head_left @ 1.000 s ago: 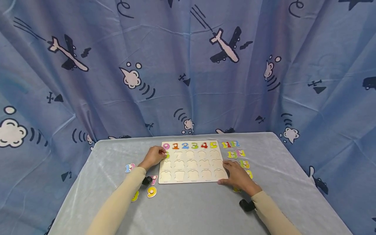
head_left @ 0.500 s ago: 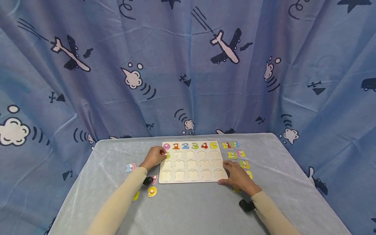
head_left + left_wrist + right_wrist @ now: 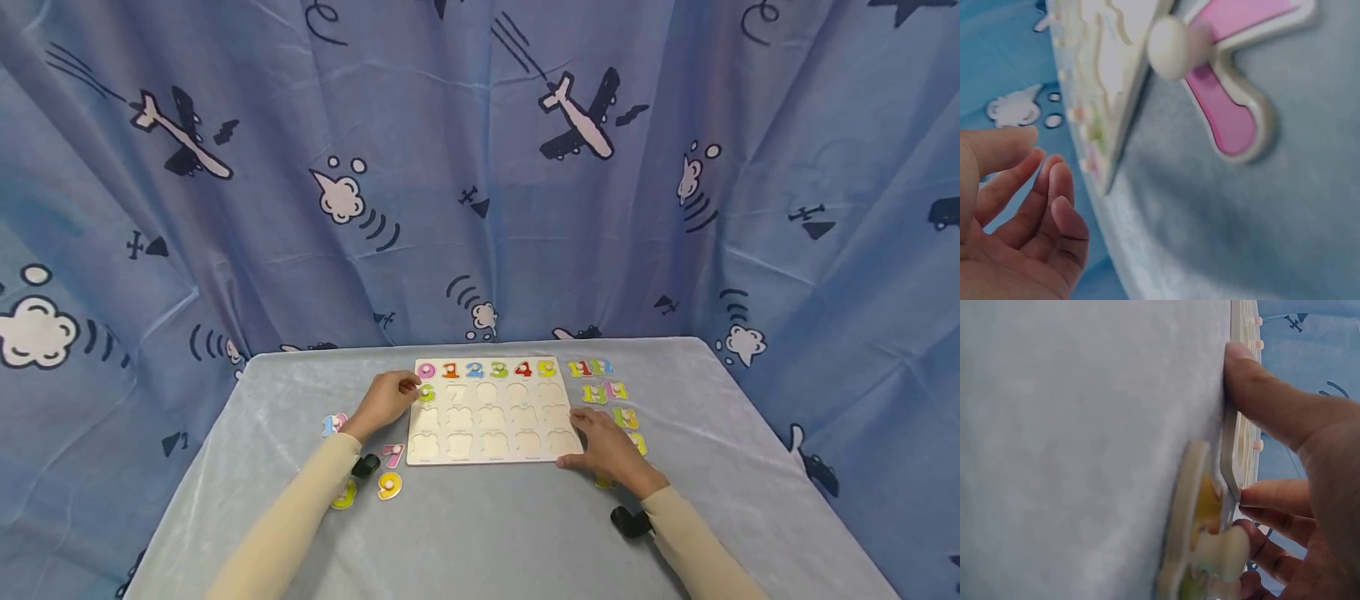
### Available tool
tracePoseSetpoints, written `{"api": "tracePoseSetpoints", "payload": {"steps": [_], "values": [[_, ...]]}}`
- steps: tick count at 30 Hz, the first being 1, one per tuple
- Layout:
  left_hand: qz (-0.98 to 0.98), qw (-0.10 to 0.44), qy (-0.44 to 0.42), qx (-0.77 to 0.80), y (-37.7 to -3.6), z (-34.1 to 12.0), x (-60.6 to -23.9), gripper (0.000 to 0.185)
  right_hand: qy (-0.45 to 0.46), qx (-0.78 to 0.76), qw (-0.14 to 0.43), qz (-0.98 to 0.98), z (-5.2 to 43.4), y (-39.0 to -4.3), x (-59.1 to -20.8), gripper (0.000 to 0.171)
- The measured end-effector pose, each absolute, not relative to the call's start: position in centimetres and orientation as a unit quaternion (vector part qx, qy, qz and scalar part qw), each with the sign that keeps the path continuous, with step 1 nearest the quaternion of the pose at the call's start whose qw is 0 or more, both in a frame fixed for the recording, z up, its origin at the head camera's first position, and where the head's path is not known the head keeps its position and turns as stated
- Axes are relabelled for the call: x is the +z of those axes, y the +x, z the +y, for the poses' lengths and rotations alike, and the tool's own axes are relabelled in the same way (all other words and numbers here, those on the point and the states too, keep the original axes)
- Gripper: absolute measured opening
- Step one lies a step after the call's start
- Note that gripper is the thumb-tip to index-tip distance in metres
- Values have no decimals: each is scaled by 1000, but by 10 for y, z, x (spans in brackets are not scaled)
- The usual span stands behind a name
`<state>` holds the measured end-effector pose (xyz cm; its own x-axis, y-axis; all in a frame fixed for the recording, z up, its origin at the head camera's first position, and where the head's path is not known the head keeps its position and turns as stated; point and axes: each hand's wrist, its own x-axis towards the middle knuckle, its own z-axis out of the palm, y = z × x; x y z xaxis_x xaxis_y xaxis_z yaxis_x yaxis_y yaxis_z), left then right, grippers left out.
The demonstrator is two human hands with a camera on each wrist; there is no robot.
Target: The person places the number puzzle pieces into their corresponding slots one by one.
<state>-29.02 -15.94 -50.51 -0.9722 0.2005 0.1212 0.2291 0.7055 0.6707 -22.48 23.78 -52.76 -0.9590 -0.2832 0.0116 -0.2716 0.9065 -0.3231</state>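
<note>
A wooden number puzzle board (image 3: 480, 459) lies on the table, with knobbed pieces 0 to 5 along its top row. The green 6 piece (image 3: 427, 393) sits at the left of the second row. Right beside it is my left hand (image 3: 384, 402), fingers loosely bent and holding nothing; the left wrist view shows a gap between thumb and fingertips. My right hand (image 3: 607, 452) grips the board's near right corner, thumb (image 3: 1244, 369) on the front edge and fingertips (image 3: 1272, 495) at the side. A pink 7 piece (image 3: 1232, 122) lies near my left wrist.
Left of the board lie a yellow 9 (image 3: 389, 485), a yellow-green piece (image 3: 344, 495) partly behind the sleeve, and a blue-pink 10 (image 3: 333, 424). Several two-digit pieces, including a red 11 (image 3: 579, 368), line the right side. A patterned curtain (image 3: 480, 167) hangs behind the table.
My left hand has let go of the green 6 piece and drawn back slightly to the left, uncovering it on the board. My right hand stays at the board's corner.
</note>
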Motion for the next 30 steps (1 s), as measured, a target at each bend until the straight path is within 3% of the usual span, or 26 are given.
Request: {"api": "tracePoseSetpoints", "payload": {"steps": [7,15,23,30], "values": [[-921,24,-120,-370,-258,-180,-487,15,-142,-171,18,975,237,-227,-523,96],[-924,-18,-130,-359,-223,-195,-494,10,-134,-169,26,976,238,-226,-523,97],[-919,-54,-143,-364,-219,-194,-507,8,-139,-165,19,976,240,-228,-523,96],[-923,-54,-133,-357,-216,-195,-519,3,-139,-158,17,977,239,-227,-528,96]]}}
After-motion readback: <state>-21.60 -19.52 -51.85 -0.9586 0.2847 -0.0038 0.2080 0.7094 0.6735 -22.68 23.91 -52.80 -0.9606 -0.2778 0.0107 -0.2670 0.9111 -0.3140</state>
